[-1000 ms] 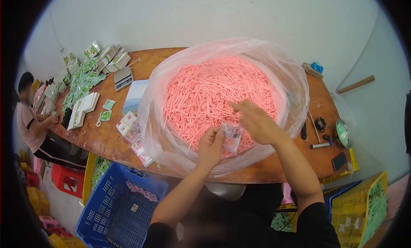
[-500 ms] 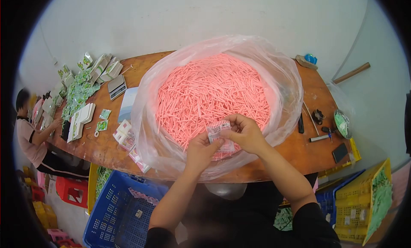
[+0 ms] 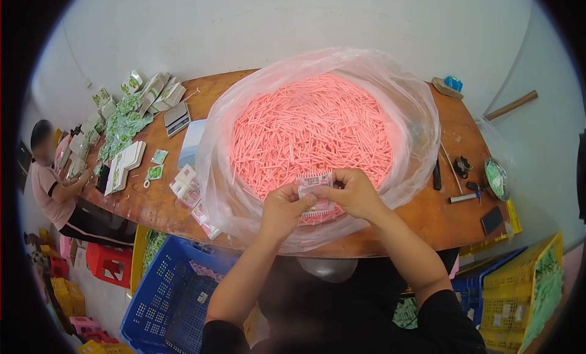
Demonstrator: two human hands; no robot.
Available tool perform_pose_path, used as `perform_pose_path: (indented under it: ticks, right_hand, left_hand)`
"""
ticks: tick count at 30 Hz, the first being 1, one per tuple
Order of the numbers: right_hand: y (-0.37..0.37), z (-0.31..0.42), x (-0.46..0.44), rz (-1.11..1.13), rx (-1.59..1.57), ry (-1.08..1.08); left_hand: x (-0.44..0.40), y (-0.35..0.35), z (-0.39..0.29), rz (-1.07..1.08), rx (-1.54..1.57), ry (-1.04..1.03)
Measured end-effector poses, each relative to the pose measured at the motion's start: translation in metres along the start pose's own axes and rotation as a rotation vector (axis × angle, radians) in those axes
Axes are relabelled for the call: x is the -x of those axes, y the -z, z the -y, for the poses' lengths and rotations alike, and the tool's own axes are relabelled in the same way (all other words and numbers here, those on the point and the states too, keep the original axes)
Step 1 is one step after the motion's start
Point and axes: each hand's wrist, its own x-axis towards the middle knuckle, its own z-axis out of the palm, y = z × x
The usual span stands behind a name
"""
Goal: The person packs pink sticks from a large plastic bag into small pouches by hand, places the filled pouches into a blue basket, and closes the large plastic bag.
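Observation:
A small pink-and-white printed packet (image 3: 314, 180) is pinched between both my hands, low over the near side of the heap. My left hand (image 3: 282, 211) grips its left edge, the thumb lying across its face. With fingers closed, my right hand (image 3: 353, 195) holds the right edge. Below and beyond them, short pink sticks (image 3: 311, 131) fill a large clear plastic bag (image 3: 213, 164) whose rim is folded outward. More pink-and-white packets (image 3: 189, 189) lie left of the bag. Whether the packet's top is unsealed, I cannot tell.
Green packets (image 3: 125, 131), a scale (image 3: 177, 119) and white cartons (image 3: 125, 166) occupy the wooden table's (image 3: 165, 198) left. Tools (image 3: 465, 197) and a phone-like slab (image 3: 491, 220) lie right. A blue crate (image 3: 162, 293) stands below left, a yellow crate (image 3: 506, 293) below right. Another person (image 3: 55, 192) sits far left.
My view has shifted slightly, so the table and bag appear a little further right. Both hands still grip the packet, with the right hand slightly lower against the bag.

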Motion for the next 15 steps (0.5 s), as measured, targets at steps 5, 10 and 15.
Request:
perform_pose_path:
  ticks: [5,10,15]
  right_hand:
    - [-0.001,-0.007,-0.003,-0.02,-0.054,0.061]
    - [-0.001,0.012,0.01,-0.035,0.129,0.052]
    - [0.0,0.013,0.023,-0.103,0.363,0.398]
  left_hand:
    - [0.002,-0.009,-0.007,0.007,0.021,-0.009]
    - [0.008,-0.007,-0.019,-0.094,-0.419,0.034]
    - [0.017,-0.004,-0.006,-0.147,-0.712,-0.249]
